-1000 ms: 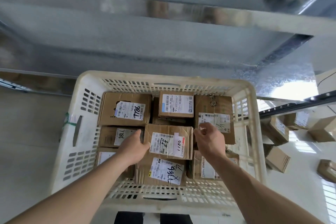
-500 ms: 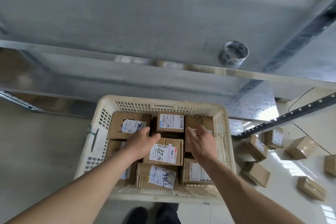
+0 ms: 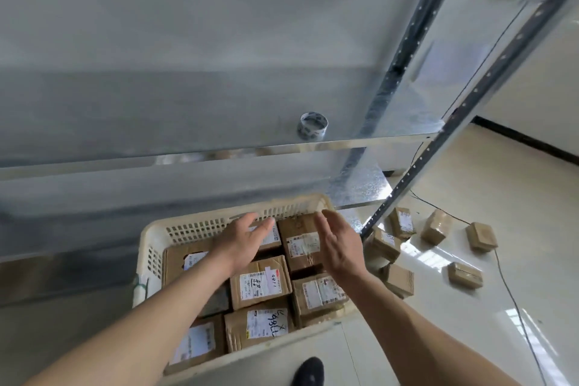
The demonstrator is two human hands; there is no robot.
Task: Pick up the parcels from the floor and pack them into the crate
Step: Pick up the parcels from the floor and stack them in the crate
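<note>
A cream plastic crate [image 3: 194,226] sits on the floor below me, filled with several brown cardboard parcels with white labels [image 3: 260,282]. My left hand [image 3: 242,240] hovers over the far middle parcels with fingers spread and holds nothing. Over the crate's right side my right hand [image 3: 336,244] is held open, palm turned inward, also empty. Several more parcels [image 3: 437,226] lie scattered on the glossy floor to the right of the crate.
A metal shelving rack [image 3: 219,122] rises just behind the crate, with a roll of tape [image 3: 312,130] on its shelf. Its slotted upright [image 3: 463,106] slants down beside the floor parcels. A thin cable [image 3: 513,298] runs across the floor. My shoe [image 3: 308,371] is near the crate.
Both hands have lifted off the parcel they were pressing into the crate and now hover open above it. My view has risen and swung right, showing more floor and shelf.
</note>
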